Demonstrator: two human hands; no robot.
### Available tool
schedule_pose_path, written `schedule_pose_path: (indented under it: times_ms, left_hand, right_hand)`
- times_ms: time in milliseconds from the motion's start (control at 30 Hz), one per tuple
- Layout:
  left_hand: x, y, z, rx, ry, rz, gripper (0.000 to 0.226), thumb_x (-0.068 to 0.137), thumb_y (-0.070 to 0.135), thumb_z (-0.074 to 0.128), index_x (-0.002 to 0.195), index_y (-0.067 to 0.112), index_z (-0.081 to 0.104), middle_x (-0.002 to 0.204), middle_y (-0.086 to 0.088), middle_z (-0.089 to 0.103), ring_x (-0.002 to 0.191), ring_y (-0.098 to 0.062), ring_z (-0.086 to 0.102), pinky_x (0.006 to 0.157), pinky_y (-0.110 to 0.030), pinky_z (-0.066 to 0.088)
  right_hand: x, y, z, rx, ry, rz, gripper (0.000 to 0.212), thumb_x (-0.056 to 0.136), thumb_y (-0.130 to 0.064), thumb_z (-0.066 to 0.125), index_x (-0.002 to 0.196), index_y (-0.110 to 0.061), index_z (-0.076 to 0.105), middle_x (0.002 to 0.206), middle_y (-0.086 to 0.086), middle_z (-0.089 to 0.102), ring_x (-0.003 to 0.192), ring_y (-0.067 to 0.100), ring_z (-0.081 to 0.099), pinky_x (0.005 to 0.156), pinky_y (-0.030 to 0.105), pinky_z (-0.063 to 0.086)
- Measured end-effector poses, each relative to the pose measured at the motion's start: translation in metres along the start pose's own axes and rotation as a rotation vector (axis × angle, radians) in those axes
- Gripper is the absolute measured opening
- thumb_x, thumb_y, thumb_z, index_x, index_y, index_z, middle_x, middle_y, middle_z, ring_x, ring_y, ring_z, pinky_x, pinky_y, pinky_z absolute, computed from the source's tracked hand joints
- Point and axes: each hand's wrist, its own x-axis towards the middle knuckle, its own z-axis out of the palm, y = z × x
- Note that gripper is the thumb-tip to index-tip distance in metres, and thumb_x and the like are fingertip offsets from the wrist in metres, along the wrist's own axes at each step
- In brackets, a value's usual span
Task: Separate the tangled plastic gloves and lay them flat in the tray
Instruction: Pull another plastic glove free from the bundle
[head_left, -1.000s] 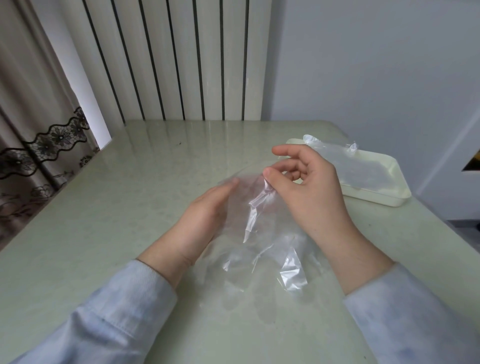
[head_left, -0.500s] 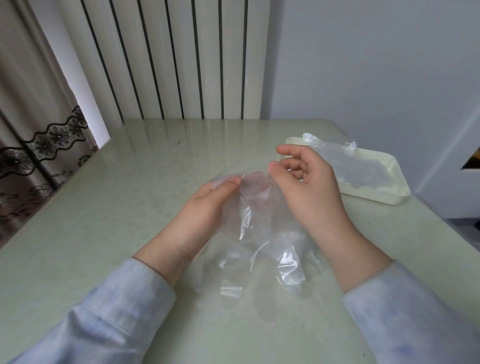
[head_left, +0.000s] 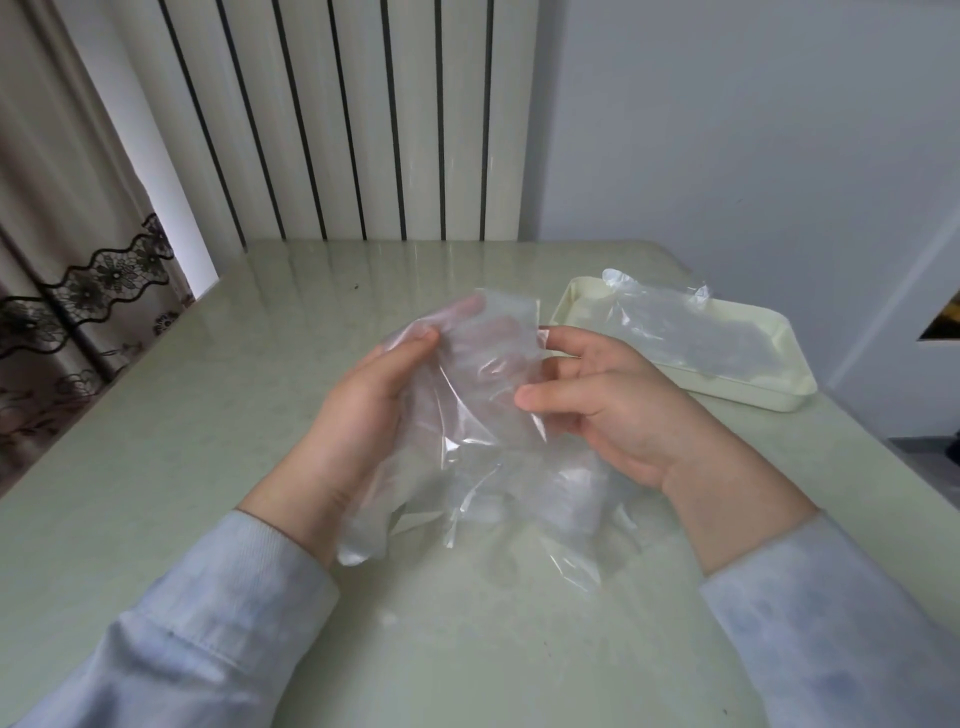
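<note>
The left grip (head_left: 363, 415) and right grip (head_left: 613, 410) are pulling apart, both pinching the gloves (head_left: 483, 374) hanging below, with the tray (head_left: 769, 397) lying nearer the right grip.

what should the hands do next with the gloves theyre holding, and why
Probably draw the hands gently apart to peel the layers. The left hand pinches the upper left edge of the plastic gloves and the right hand holds the upper right edge, while the lower part hangs crumpled onto the table. One glove already lies in the tray, so this bunch likely needs separating first.
</note>
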Motion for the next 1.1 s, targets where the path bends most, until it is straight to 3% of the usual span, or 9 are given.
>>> schedule_pose_path:
  times_ms: [167,233,333,500,667,800,900,967,1100]
  left_hand:
    - [-0.0036,-0.0007,0.0064,0.033,-0.059,0.042,0.040,0.105,0.011,0.035,0.138,0.011,0.058,0.129,-0.011,0.069,0.116,-0.028,0.068,0.097,-0.038,0.055]
    - [-0.0047,0.0016,0.0066,0.036,-0.094,0.051,0.041,0.103,0.011,0.035,0.137,0.010,0.057,0.129,-0.008,0.069,0.112,-0.023,0.070,0.088,-0.028,0.057]
    - [-0.0039,0.0050,0.0045,0.066,-0.104,0.066,0.042,0.102,0.017,0.037,0.137,0.013,0.058,0.131,-0.005,0.069,0.120,-0.024,0.066,0.100,-0.035,0.054]
    - [-0.0028,0.0070,0.0026,0.004,-0.075,0.041,0.042,0.094,0.023,0.047,0.132,0.011,0.061,0.126,-0.007,0.071,0.109,-0.023,0.071,0.078,-0.031,0.060]
    - [-0.0025,0.0070,0.0052,-0.031,-0.059,0.019,0.039,0.096,0.020,0.047,0.130,0.007,0.060,0.124,-0.011,0.072,0.109,-0.028,0.071,0.095,-0.045,0.055]
    - [-0.0029,0.0042,0.0072,0.017,-0.069,0.025,0.031,0.104,0.013,0.040,0.125,0.012,0.062,0.094,-0.001,0.078,0.083,-0.017,0.076,0.077,-0.032,0.062]
    - [-0.0017,0.0034,0.0054,0.043,-0.059,0.016,0.033,0.104,0.008,0.041,0.125,0.016,0.065,0.105,-0.002,0.077,0.097,-0.020,0.075,0.081,-0.032,0.061]
    - [-0.0017,0.0038,0.0057,0.056,-0.050,0.016,0.033,0.103,0.005,0.042,0.122,0.017,0.066,0.099,-0.002,0.078,0.090,-0.017,0.075,0.079,-0.030,0.061]
    - [-0.0026,0.0031,0.0101,0.091,-0.034,0.035,0.029,0.104,0.009,0.041,0.116,0.017,0.066,0.067,0.007,0.071,0.058,-0.006,0.067,0.056,-0.017,0.052]
  right_hand:
    - [-0.0023,0.0009,0.0019,-0.044,0.012,0.003,0.004,0.089,-0.014,0.075,0.087,-0.015,0.079,0.090,0.014,0.074,0.080,0.025,0.067,0.075,0.036,0.053]
    - [-0.0012,0.0031,0.0016,-0.087,0.063,-0.027,0.012,0.088,-0.021,0.077,0.086,-0.009,0.078,0.084,0.019,0.068,0.076,0.029,0.061,0.072,0.037,0.050]
    - [0.0005,0.0037,0.0019,-0.142,0.124,-0.082,0.023,0.089,-0.027,0.077,0.077,-0.008,0.074,0.076,0.017,0.059,0.070,0.027,0.048,0.066,0.036,0.041]
    - [-0.0011,0.0031,0.0024,-0.242,0.150,-0.168,0.048,0.089,-0.043,0.074,0.079,0.003,0.066,0.068,0.011,0.053,0.066,0.021,0.044,0.068,0.034,0.038]
    - [-0.0006,0.0020,0.0029,-0.279,0.239,-0.254,0.039,0.096,-0.035,0.068,0.068,-0.008,0.067,0.055,-0.005,0.046,0.052,0.008,0.037,0.052,0.022,0.032]
    - [0.0009,0.0036,0.0026,-0.207,0.265,-0.318,0.024,0.095,-0.023,0.070,0.078,-0.008,0.074,0.059,-0.008,0.064,0.058,0.002,0.054,0.061,0.016,0.041]
    - [-0.0004,0.0020,0.0031,-0.202,0.270,-0.341,0.020,0.095,-0.022,0.070,0.078,-0.014,0.075,0.071,-0.004,0.074,0.065,0.001,0.063,0.069,0.015,0.045]
    - [-0.0006,0.0024,0.0025,-0.205,0.265,-0.342,0.019,0.096,-0.020,0.069,0.079,-0.011,0.074,0.064,-0.010,0.070,0.059,-0.002,0.060,0.064,0.010,0.043]
    - [0.0005,0.0058,0.0018,-0.234,0.279,-0.370,0.029,0.095,-0.019,0.070,0.077,0.003,0.069,0.048,-0.017,0.048,0.044,0.001,0.041,0.050,0.008,0.031]
